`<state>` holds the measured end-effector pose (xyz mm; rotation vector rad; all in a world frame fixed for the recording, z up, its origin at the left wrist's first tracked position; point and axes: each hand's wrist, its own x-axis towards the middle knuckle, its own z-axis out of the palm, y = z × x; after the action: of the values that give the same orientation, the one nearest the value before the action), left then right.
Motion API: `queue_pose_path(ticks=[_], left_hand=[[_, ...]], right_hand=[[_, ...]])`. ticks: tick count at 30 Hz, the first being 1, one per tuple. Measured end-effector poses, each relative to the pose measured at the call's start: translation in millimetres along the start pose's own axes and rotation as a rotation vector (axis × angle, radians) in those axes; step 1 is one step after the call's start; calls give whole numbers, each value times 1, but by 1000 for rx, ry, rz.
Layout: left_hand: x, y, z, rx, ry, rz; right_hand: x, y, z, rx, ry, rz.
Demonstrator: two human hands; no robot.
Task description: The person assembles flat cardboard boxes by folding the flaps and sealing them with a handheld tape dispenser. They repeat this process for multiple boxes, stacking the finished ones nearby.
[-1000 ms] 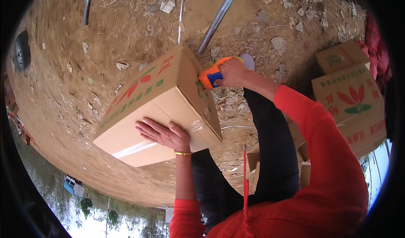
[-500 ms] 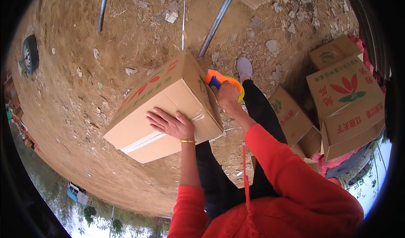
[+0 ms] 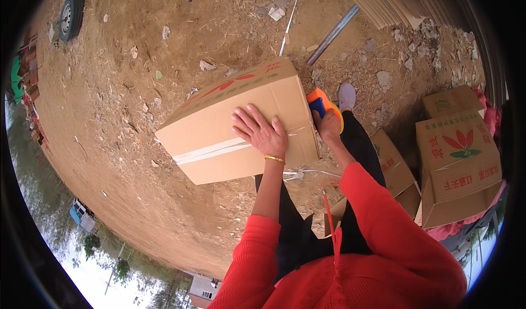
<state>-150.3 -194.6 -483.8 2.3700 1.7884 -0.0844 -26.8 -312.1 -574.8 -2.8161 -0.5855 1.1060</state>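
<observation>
A brown cardboard box [image 3: 219,117] with red and green print is in front of me, a strip of white tape [image 3: 205,153] along the face toward me. My left hand [image 3: 262,132] lies on that face with its fingers spread, partly over the tape line. At the box's right end, my right hand [image 3: 327,124] is wrapped round a tape dispenser [image 3: 318,98] in orange and blue, with a yellow rim showing beyond the fingers. The dispenser is close against the box's right edge; whether its tip touches the cardboard I cannot tell.
Several printed cardboard boxes [image 3: 457,164] stand at my right, beside reddish cloth [image 3: 490,117]. Stacked flat cardboard [image 3: 383,2] is at the far right. A metal pole [image 3: 334,34] rises beyond the box. A tyre [image 3: 71,17] lies far left on the dirt ground [image 3: 109,128].
The whole view has shifted, so box and hands appear farther right. My left hand stays spread on the box, and the right still grips the tape dispenser at its right end.
</observation>
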Motion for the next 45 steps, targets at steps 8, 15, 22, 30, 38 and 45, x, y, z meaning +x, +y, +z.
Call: queue_pose_path(ticks=[8,15,22,30,38,45], left_hand=[[-10,-9,-12,-110,-191,645],[-14,-7,-18,-1,-279,1176],[13,-27,-38,-287,-298,960],[16,-295,-60,-452,86,-636],[-46,-310,-68,-1007,249,-851],[-169,-283,-45,-1140,315,-1176]], right_hand=[[-57,7,-51,69,352,12],[-81,4,-50,284,506,180],[-80,-8,-57,330,348,59],[-82,-24,-66,388,136,-78],[-62,-80,-104,529,-36,-314],[-26,-161,-117,364,-170,-680]])
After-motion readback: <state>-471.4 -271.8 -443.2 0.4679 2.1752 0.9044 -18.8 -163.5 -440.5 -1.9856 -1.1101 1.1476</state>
